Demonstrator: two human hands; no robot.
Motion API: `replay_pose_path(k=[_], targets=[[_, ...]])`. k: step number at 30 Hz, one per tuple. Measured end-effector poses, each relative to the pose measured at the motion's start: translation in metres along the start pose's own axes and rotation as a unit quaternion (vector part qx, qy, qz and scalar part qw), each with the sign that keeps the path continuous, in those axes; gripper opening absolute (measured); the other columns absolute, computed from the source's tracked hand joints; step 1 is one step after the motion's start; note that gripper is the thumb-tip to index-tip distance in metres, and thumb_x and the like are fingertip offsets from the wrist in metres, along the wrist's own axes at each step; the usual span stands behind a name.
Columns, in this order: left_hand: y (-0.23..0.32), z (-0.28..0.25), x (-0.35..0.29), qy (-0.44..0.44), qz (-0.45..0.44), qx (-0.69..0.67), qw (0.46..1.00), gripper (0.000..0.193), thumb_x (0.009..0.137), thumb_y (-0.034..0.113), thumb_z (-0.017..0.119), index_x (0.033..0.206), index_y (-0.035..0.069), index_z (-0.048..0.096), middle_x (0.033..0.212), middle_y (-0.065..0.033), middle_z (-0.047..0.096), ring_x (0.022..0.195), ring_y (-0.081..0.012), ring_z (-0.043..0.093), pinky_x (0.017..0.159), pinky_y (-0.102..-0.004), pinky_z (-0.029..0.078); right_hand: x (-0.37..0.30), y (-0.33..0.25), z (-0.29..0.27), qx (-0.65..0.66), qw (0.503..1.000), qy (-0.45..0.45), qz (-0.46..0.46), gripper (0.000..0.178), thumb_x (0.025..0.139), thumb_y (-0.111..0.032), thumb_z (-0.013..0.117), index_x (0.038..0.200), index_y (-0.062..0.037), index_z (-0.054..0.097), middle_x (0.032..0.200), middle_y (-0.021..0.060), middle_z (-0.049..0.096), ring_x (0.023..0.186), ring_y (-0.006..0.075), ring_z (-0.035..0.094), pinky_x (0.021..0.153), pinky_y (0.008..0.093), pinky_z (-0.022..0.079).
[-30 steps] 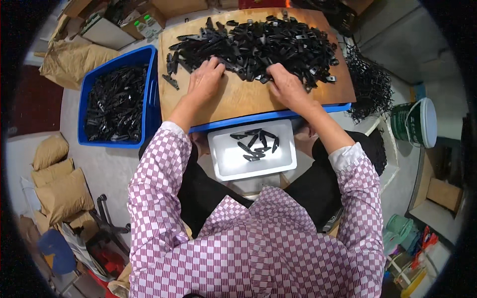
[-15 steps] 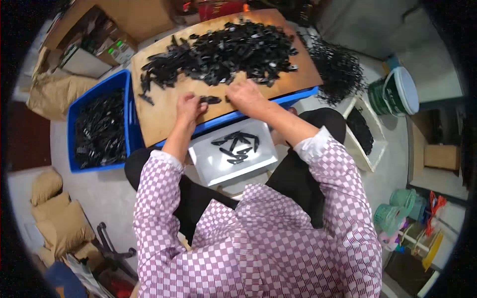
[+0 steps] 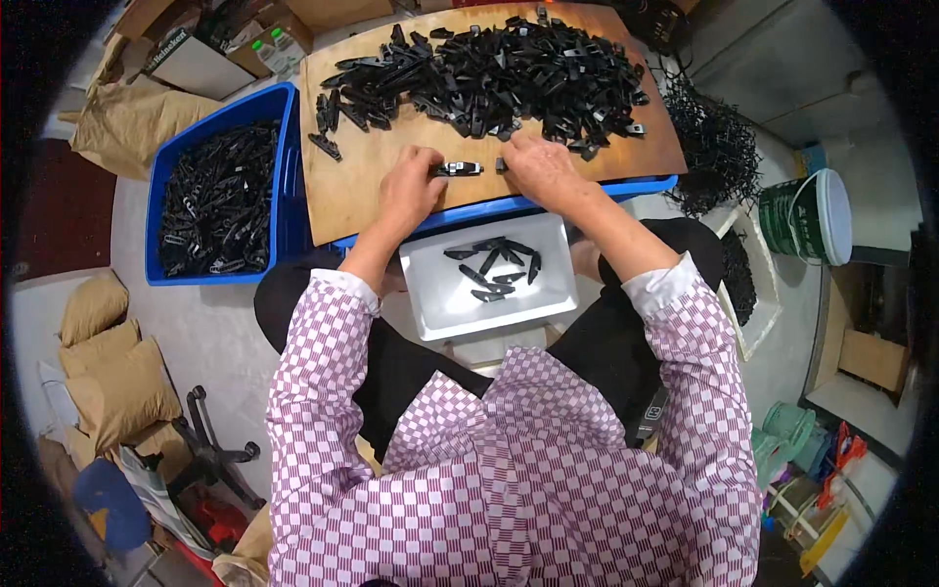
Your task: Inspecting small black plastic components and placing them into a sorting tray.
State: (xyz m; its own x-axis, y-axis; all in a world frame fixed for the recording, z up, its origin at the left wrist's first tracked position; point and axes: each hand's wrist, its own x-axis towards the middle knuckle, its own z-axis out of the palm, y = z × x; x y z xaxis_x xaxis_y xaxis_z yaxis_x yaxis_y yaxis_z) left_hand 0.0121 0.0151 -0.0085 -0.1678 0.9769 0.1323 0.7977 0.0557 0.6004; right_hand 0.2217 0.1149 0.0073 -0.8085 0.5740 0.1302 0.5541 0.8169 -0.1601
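Above the front part of a wooden board point(image 3: 342, 201), my left hand point(image 3: 411, 186) pinches one end of a slim black plastic piece point(image 3: 460, 169) with a shiny light patch. My right hand point(image 3: 543, 171) is closed just to the right, its fingertips on a small dark piece point(image 3: 501, 164); its kind is too small to make out. A narrow gap separates the two pieces. Behind both hands spreads a heap of black plastic pieces point(image 3: 509, 78), some with silvery parts. Below the board's front edge, a white tray point(image 3: 430, 308) holds several similar long black pieces point(image 3: 504, 256).
A blue bin point(image 3: 156, 235) full of black pieces stands left of the board. On the right are a tangle of thin black strips point(image 3: 714, 147), a white box point(image 3: 768, 303) with dark contents and a green bucket point(image 3: 787, 215). Brown sacks point(image 3: 127, 386) lie at the left.
The whole view has shifted, so the board and tray sit farther right. The piece in my left hand now shows a shiny face. My hands stay close together over the board.
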Motion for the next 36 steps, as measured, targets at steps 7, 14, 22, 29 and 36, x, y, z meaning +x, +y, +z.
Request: replay_pose_path(k=[7,14,22,29,36], targets=[[0.023,-0.019,-0.009,-0.132,-0.114,0.095,0.980,0.024,0.082,0.018,0.067,0.102,0.007,0.061,0.108,-0.0146,0.060,0.089,-0.0326,0.063,0.072,-0.0408,0.051,0.003,-0.004,-0.001,0.042,0.999,-0.005,-0.009,0.015,0.079,-0.011,0.064,0.091,-0.0014,0.062,0.092,0.0151,0.062,0.090,0.0338,0.064,0.075,0.0444,0.054],[0.020,-0.013,0.002,-0.040,0.140,0.090,0.985,0.019,0.082,0.014,0.066,0.101,0.010,0.061,0.112,-0.0129,0.055,0.093,-0.0334,0.062,0.075,-0.0426,0.051,0.004,-0.001,0.006,0.033,0.999,-0.007,0.001,0.021,0.078,-0.014,0.070,0.087,-0.0016,0.056,0.090,0.0149,0.060,0.087,0.0343,0.063,0.073,0.0443,0.052],[0.022,-0.017,-0.001,-0.076,0.088,0.092,0.989,0.019,0.081,0.010,0.067,0.098,0.009,0.061,0.104,-0.0117,0.055,0.091,-0.0334,0.061,0.076,-0.0421,0.051,0.004,-0.008,-0.004,0.143,0.990,-0.012,-0.004,0.021,0.082,-0.019,0.067,0.087,-0.0016,0.055,0.080,0.0192,0.062,0.081,0.0385,0.063,0.071,0.0467,0.049],[0.010,-0.018,-0.006,-0.092,0.058,0.043,0.993,0.016,0.081,0.009,0.068,0.094,0.005,0.061,0.097,-0.0115,0.057,0.087,-0.0329,0.061,0.073,-0.0418,0.049,0.006,-0.018,-0.007,0.147,0.987,-0.055,-0.043,0.020,0.084,-0.018,0.066,0.085,-0.0022,0.054,0.073,0.0194,0.062,0.077,0.0398,0.062,0.067,0.0481,0.048],[0.004,-0.016,-0.005,-0.078,0.106,0.002,0.991,0.014,0.078,0.009,0.070,0.088,0.004,0.062,0.085,-0.0104,0.057,0.082,-0.0324,0.061,0.068,-0.0415,0.049,0.002,-0.025,-0.014,0.119,0.987,-0.110,-0.023,0.020,0.084,-0.018,0.066,0.085,-0.0030,0.052,0.075,0.0200,0.063,0.077,0.0401,0.063,0.065,0.0487,0.048]])
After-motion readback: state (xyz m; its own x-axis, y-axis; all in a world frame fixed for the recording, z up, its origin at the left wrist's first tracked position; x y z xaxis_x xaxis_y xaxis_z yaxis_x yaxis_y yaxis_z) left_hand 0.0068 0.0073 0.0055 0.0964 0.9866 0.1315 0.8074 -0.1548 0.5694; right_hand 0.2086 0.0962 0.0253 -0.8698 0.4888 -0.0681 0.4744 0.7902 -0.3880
